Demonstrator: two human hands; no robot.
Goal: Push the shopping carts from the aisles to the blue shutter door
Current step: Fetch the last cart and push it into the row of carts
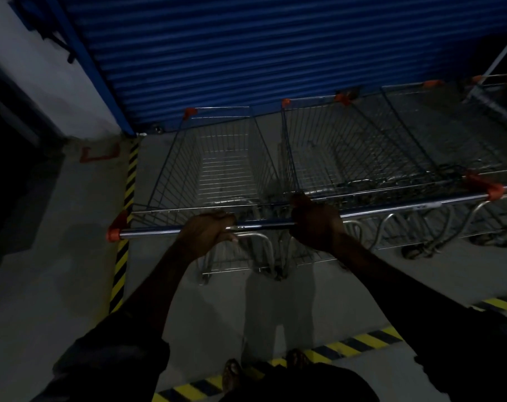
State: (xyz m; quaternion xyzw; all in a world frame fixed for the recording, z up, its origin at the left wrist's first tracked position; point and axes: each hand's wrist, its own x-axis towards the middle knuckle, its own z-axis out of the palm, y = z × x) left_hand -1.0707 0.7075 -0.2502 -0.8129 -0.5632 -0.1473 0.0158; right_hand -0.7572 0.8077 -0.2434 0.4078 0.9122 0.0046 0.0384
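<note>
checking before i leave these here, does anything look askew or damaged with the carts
Nothing stands out. The shopping carts stand upright and empty side by side at the blue shutter door, left hand and right hand gripping the handle bar. The far right is too dark to judge.

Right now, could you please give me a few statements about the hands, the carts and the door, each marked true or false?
1. Both the left hand and the right hand grip the handle bar. True.
2. The shutter door is red. False: it is blue.
3. The leftmost cart is loaded with goods. False: its wire basket looks empty.
4. More carts stand to its right, along the shutter door. True.
5. Striped yellow-and-black tape marks the floor. True.
</note>
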